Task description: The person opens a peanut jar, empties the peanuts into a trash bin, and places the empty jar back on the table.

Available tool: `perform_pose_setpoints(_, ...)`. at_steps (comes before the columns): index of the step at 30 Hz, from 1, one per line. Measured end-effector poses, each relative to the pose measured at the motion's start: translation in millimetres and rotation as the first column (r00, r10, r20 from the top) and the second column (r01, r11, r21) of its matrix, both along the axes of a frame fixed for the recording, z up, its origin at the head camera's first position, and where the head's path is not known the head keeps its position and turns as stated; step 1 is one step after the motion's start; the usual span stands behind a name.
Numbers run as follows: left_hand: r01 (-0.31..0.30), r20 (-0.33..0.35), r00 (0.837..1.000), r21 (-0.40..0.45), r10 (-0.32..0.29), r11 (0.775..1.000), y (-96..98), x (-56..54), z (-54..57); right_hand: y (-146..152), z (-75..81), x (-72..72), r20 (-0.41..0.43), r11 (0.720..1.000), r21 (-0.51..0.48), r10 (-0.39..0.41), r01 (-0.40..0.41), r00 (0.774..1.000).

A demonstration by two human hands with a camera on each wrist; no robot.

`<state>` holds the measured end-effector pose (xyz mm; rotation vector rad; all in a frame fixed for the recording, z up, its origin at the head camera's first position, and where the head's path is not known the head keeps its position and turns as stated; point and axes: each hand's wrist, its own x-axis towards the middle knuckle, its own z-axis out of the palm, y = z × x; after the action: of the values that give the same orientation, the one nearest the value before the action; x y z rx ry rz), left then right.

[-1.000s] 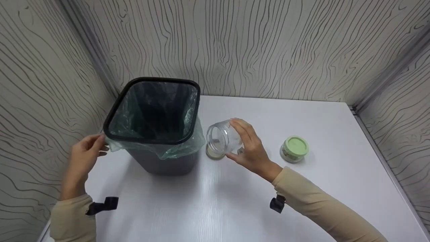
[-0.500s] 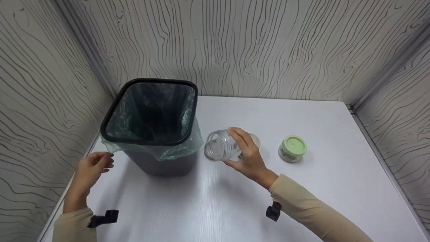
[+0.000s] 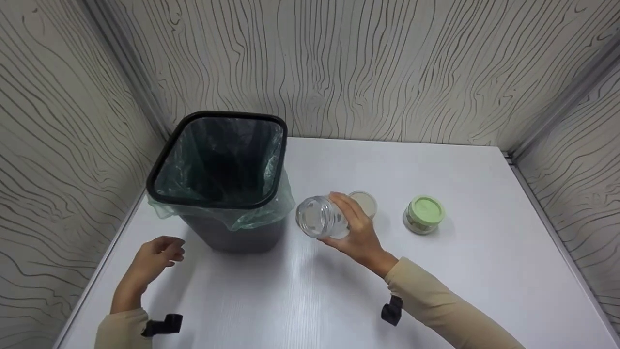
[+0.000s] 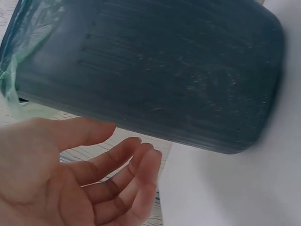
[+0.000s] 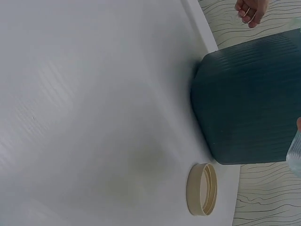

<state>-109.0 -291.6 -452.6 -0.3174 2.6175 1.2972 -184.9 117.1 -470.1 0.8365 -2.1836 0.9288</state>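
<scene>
My right hand [image 3: 356, 235] grips a clear jar [image 3: 315, 216], tilted on its side with its mouth facing left. It is just right of the dark bin [image 3: 242, 240], above the table. In the right wrist view a beige lid [image 5: 201, 189] lies on the table close to the bin; in the head view the jar covers its place. My left hand [image 3: 155, 259] hovers in front of the bin's left side, fingers loosely bent and holding nothing. A green translucent bag [image 3: 261, 213] lines the bin, its edge folded out under the black rim [image 3: 208, 201].
A small jar with a green lid [image 3: 426, 211] stands on the right of the white table [image 3: 271, 300]. A round pale-topped thing [image 3: 363, 201] sits partly behind my right hand. Patterned panels [image 3: 378, 72] enclose the back and sides.
My left hand has let go of the bag's edge and moved down and right, towards me. My right hand has lowered slightly with the jar, uncovering the pale-topped thing behind it.
</scene>
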Motion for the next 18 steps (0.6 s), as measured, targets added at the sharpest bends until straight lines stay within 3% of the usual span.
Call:
perform_pose_setpoints(9, 0.065, 0.010, 0.998, 0.060, -0.066, 0.996, 15.8, 0.9, -23.7, -0.4, -12.2, 6.0, 0.119, 0.999, -0.033, 0.012, -0.008, 0.993)
perform_pose_setpoints(18, 0.167, -0.031, 0.986, 0.100, -0.165, 0.981, 36.9, 0.7, -37.6, -3.3, -23.4, 8.6, 0.158, 0.999, -0.054, 0.010, -0.002, 0.987)
